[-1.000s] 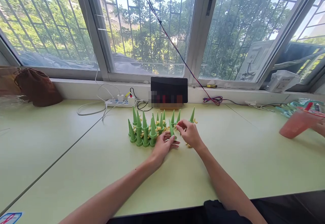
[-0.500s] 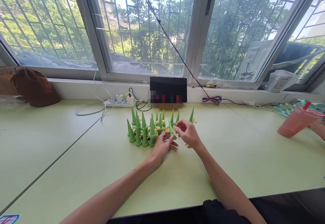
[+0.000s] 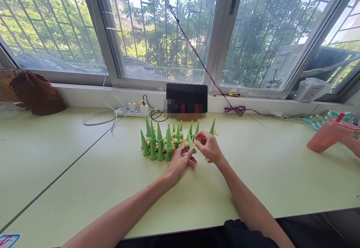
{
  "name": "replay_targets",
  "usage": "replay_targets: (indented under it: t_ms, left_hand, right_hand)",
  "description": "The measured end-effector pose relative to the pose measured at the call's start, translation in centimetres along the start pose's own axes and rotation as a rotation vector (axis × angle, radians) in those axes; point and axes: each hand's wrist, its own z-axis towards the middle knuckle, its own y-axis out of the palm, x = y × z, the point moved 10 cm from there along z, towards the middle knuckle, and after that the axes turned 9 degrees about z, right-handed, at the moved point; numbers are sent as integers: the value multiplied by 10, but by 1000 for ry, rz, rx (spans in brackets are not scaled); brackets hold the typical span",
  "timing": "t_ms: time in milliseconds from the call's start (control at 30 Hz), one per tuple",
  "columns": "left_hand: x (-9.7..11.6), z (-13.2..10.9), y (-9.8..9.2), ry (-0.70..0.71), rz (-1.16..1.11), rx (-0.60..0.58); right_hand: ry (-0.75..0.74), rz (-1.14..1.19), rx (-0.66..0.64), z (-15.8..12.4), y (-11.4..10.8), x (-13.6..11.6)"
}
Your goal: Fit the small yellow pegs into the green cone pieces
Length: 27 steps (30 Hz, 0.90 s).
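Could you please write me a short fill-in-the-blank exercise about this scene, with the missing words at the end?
1. The bare left hand holds a slim, pointed ____ cone.
2. Of the brown drawstring bag and the translucent pinkish-red cup, the one nearer the picture's left edge is the ____.
3. Sticking up out of the cup is a red ____.
4. The flat rectangular screen is coloured ____.

Missing words: green; bag; straw; black.
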Motion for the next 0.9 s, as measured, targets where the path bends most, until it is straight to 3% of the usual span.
replay_targets:
  t_ms: [900]
  left_hand:
    - [0, 0, -5, 61, 180, 30]
  right_hand:
    - [-43, -149, -61, 0, 6, -2]
